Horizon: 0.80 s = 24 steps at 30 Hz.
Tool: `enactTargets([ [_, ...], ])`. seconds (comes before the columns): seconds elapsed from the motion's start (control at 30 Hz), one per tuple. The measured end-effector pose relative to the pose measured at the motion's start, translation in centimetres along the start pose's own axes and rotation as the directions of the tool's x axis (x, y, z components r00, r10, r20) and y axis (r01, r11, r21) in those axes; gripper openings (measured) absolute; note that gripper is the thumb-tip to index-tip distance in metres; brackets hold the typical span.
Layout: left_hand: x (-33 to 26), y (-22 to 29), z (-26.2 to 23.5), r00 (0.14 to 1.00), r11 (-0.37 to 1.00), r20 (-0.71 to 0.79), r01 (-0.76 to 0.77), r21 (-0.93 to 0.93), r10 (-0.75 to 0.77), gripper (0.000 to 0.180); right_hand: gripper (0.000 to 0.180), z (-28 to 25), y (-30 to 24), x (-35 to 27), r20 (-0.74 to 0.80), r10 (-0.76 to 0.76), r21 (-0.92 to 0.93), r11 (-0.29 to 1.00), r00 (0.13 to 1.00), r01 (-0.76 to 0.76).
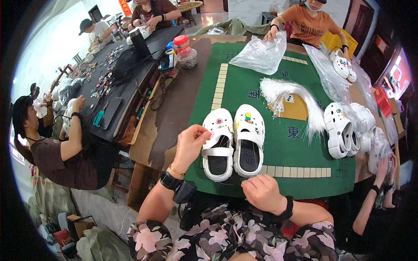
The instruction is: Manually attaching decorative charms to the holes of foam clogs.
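White clogs [251,137] stand paired on a green mat [283,150]; the left hand [190,144] pinches at the left one's upper, perhaps gripping something tiny; the right hand [264,194] is clenched near the other's heel.

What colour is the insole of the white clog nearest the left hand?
The insole is black; it shows best in the head view.

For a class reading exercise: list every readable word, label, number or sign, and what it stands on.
Wording left uncopied.
Green mat: dark characters, legible.
Orange shirt: dark capital letters, legible.
Near right clog, insole: letters, partly unclear.
Red wall banner, anything else: too small or blurred.
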<state>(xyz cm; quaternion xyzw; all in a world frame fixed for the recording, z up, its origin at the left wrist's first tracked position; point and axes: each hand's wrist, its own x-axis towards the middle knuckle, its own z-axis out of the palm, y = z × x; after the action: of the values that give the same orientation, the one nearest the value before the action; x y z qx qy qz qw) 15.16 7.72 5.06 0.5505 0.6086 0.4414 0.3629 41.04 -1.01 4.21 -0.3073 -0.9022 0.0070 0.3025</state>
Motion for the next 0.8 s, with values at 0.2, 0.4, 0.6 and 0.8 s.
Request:
enactTargets([
  [0.2,1.9,3.1,1.9,0.983,0.994,0.152,-0.102,-0.036,0.106,0.012,0.013,-0.1,-0.6,-0.9,-0.041,0.044,0.05,0.998,0.998,-0.042],
  [0.4,4.0,4.7,4.6,0.935,0.952,0.249,-0.287,0.106,0.254,0.014,0.012,0.2,-0.8,-0.3,-0.04,0.045,-0.036,0.998,0.998,-0.047],
  [0.6,6.0,5.5,6.4,0.898,0.982,0.411,-0.184,0.03,0.156,0.02,0.007,1.5,2.4,1.8,-0.043,-0.009,-0.108,0.994,0.999,0.004],
  [0.8,8.1,6.3,6.8,0.78,0.994,0.618,0.112,0.021,-0.101,0.018,0.006,1.6,4.9,3.0,-0.008,-0.083,-0.165,0.983,0.997,0.08],
])
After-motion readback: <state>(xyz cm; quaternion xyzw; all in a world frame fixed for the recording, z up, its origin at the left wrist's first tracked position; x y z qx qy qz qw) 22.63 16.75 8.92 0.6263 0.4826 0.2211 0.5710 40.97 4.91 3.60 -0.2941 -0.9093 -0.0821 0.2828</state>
